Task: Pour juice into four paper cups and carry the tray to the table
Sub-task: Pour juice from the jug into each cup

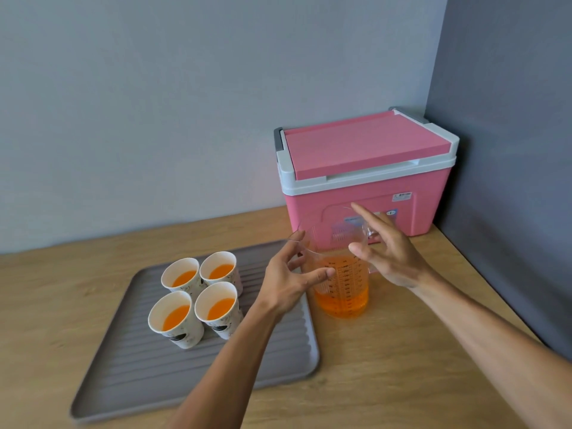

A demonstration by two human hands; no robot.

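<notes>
All four white paper cups (pixel 198 300) on the ribbed grey tray (pixel 130 366) hold orange juice, so pouring looks finished. Both the left hand (pixel 289 281) and right hand (pixel 388 253) hover with fingers spread, gripping nothing, either side of the clear plastic measuring jug (pixel 342 286) standing on the wooden counter (pixel 402 366) just beside the tray. Next, I'd say, comes taking the tray by its edges and lifting it level.

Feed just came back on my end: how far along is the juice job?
Pouring looks done: all four paper cups on the grey tray hold juice. The jug stands upright on the counter beside the tray, with the left hand and right hand open around it. Left: carrying the tray to the table.
</notes>
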